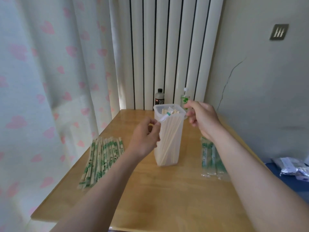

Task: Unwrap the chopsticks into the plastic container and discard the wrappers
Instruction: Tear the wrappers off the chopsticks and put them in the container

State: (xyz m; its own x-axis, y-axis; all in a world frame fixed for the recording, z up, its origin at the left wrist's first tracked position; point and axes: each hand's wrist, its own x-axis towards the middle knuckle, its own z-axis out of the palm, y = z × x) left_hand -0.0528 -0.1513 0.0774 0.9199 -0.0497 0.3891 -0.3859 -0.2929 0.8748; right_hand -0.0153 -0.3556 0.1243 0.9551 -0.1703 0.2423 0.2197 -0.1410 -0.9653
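Observation:
A tall clear plastic container (pixel 172 158) stands upright mid-table, holding several bare wooden chopsticks (pixel 168 138). My left hand (pixel 144 137) is at its left side and pinches a clear wrapper with a green band (pixel 163 117), which slants up over the rim into the opening. Beyond the rim's right corner, my right hand (pixel 203 118) hovers with curled fingers, thumb against forefinger; nothing shows in its grip. A pile of wrapped chopsticks (pixel 102 158) lies on the table's left side. Empty wrappers (pixel 209 158) lie to the right, partly under my right forearm.
The wooden table (pixel 167 195) sits in a corner. A black soda bottle (pixel 159 97) and a clear bottle with a green label (pixel 183 97) stand behind the container, by the radiator (pixel 167 47). A curtain (pixel 50 81) hangs left. Plastic bags (pixel 294 168) lie on a blue surface right.

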